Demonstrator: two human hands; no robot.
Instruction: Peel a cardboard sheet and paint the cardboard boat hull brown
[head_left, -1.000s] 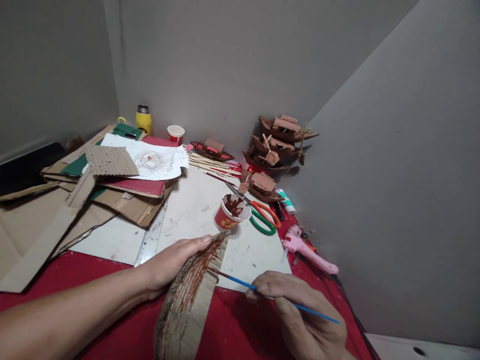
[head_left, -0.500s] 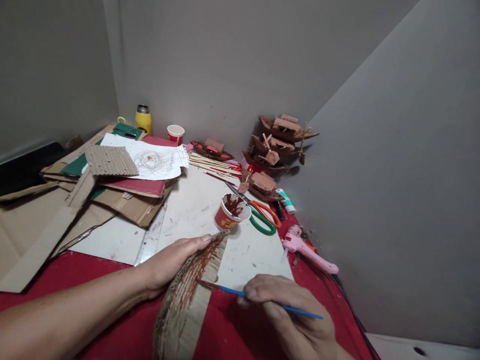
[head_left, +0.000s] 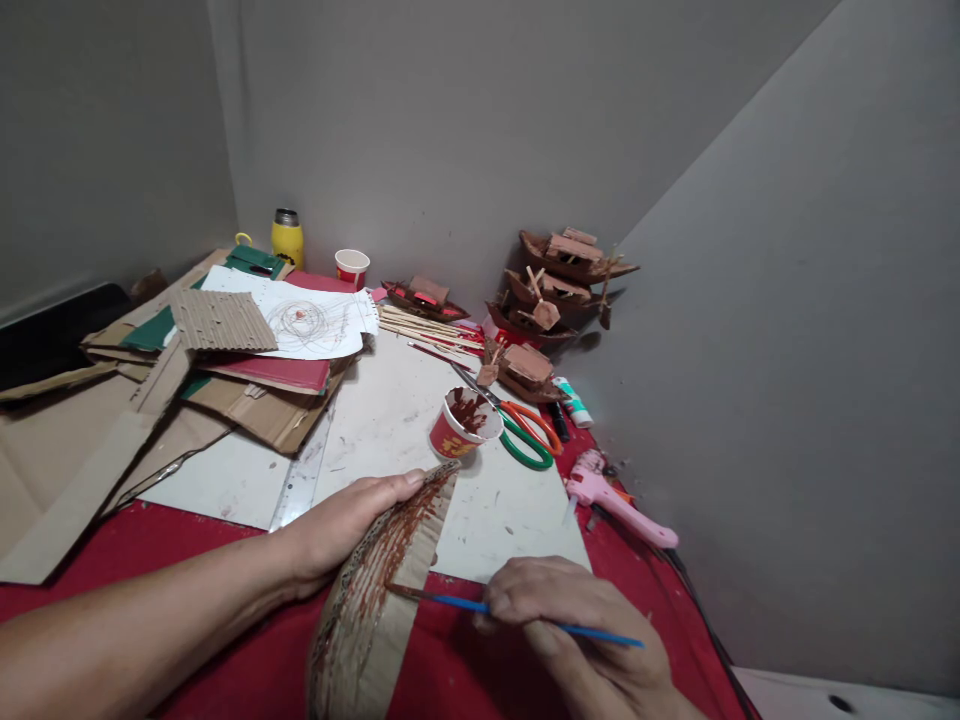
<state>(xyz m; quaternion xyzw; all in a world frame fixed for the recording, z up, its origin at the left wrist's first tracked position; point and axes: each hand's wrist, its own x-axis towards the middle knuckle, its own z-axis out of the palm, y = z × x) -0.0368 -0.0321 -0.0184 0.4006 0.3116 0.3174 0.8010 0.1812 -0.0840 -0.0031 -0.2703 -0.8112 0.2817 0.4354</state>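
My left hand (head_left: 352, 525) grips the edge of a curved corrugated cardboard boat hull (head_left: 390, 620), thumb along its upper rim and the other fingers hidden behind it. Reddish-brown paint streaks the ridges of the hull, while its right strip is bare cardboard. Pinched in my right hand (head_left: 577, 620) is a blue paintbrush (head_left: 465, 603), its brown tip touching the painted ridges. Just beyond the hull's pointed end stands a paper cup (head_left: 463, 425) with brown paint smeared inside.
Scissors (head_left: 525, 435) lie right of the cup, and a pink glue gun (head_left: 619, 505) rests near the wall. Several brown model boats (head_left: 540, 375) stand at the back. Cardboard pieces (head_left: 225, 320), a drawing (head_left: 337, 335), thin sticks (head_left: 427, 330) and a yellow bottle (head_left: 287, 240) occupy the left and back.
The brush tip has moved down and slightly left along the hull, with my right hand slightly lower. More brown paint shows near the upper part. My left hand keeps its hold.
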